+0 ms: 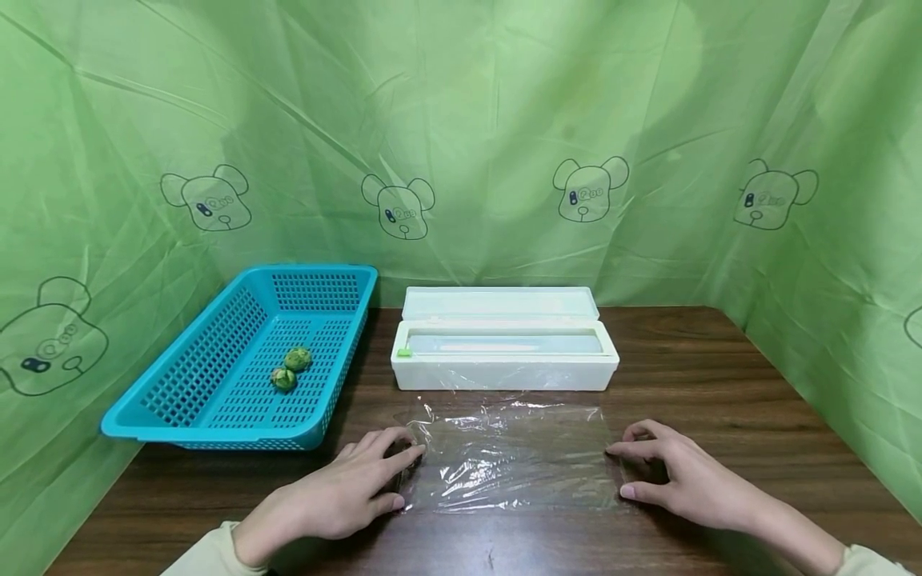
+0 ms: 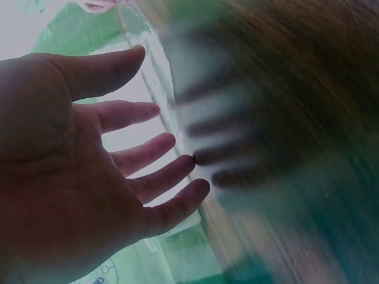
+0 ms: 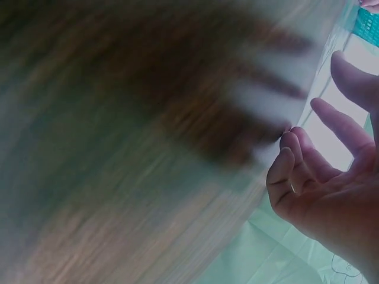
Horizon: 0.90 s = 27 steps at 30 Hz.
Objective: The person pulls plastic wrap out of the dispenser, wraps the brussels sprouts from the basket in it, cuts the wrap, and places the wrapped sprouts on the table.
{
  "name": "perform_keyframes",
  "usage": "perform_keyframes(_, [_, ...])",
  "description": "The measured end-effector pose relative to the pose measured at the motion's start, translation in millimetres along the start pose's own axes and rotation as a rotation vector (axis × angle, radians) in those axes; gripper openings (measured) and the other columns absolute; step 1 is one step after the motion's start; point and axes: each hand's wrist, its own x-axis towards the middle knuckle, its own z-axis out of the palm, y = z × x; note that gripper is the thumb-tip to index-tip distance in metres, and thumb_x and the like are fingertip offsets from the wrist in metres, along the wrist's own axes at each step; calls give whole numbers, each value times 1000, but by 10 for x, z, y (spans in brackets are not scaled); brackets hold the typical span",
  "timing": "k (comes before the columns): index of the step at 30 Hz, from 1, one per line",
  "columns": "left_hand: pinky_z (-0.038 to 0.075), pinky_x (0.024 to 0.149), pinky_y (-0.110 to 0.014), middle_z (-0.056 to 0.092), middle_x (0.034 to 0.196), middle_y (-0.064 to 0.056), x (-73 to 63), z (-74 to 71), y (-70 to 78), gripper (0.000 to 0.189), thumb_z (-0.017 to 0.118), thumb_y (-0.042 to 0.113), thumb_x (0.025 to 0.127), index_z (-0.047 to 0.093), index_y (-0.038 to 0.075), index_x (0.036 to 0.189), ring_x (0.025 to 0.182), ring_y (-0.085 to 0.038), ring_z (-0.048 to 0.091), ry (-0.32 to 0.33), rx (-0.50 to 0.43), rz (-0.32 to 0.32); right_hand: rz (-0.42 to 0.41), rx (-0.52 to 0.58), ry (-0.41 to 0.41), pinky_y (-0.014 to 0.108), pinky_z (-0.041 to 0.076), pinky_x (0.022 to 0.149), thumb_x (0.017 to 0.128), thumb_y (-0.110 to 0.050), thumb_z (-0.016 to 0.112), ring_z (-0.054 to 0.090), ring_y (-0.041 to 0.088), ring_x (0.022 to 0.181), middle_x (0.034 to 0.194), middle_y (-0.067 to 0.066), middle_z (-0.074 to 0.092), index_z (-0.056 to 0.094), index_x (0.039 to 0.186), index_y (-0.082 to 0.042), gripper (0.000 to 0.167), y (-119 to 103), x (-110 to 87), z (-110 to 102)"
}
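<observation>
A sheet of clear cling film lies spread on the wooden table, wrinkled and shiny in places. At its left edge is my left hand, palm down, with thumb and fingers apart. My right hand is at the opposite edge, its thumb and forefinger parted, fingertips close to the film. In the left wrist view the left hand's fingers are spread and mostly straight. The right wrist view shows the right hand's fingers loosely bent, with thumb and forefinger apart.
Behind the film stands a white cling film dispenser box, lid raised, with a small green slider at its left. A blue plastic basket on the left holds two small round green vegetables. Green cloth walls surround the table.
</observation>
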Motion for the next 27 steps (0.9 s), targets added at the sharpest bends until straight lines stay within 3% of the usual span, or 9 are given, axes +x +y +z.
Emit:
perform_keyframes(6, [32, 107, -77, 31, 166, -11, -80, -80, 40, 65, 68, 30, 105, 42, 16, 163, 150, -33, 33, 20, -34, -8, 5, -14, -8, 38, 51, 82, 87, -47, 85, 57, 15, 105, 124, -8, 57, 76, 127, -29, 45, -16, 16, 4])
perform_keyframes(10, [40, 111, -63, 40, 161, -4, -190, -250, 133, 60, 64, 35, 106, 45, 22, 161, 145, -26, 41, 4, -51, -14, 10, -16, -19, 40, 51, 83, 87, -47, 85, 58, 17, 106, 124, -7, 57, 76, 127, -28, 45, -19, 27, 10])
perform_keyframes(14, [50, 106, -47, 53, 145, 10, -344, -553, 236, 51, 58, 45, 108, 53, 29, 156, 131, -13, 54, 5, -66, 56, -1, -13, -16, 39, 51, 83, 87, -46, 86, 57, 15, 105, 123, -7, 56, 76, 126, -27, 45, -21, 36, 13])
perform_keyframes(18, [53, 101, -45, 58, 138, 15, -476, -972, 234, 45, 57, 46, 108, 58, 30, 150, 123, -11, 58, 46, -45, 144, -20, -9, -2, 38, 51, 83, 87, -44, 87, 57, 13, 105, 122, -8, 57, 77, 125, -25, 44, -18, 44, 13])
perform_keyframes(22, [56, 91, -39, 65, 132, 12, -477, -1438, -32, 43, 66, 36, 105, 62, 24, 146, 115, -13, 63, 57, -57, 148, -25, 0, 1, 37, 52, 83, 87, -43, 86, 58, 13, 105, 122, -7, 57, 77, 126, -25, 44, -13, 50, 9])
perform_keyframes(27, [58, 80, -33, 69, 122, 1, -310, -1884, -618, 47, 75, 14, 99, 63, 10, 145, 103, -18, 67, 23, -154, 33, -13, 10, -10, 36, 51, 81, 88, -44, 86, 57, 13, 103, 122, -6, 57, 77, 126, -25, 44, -15, 47, 7])
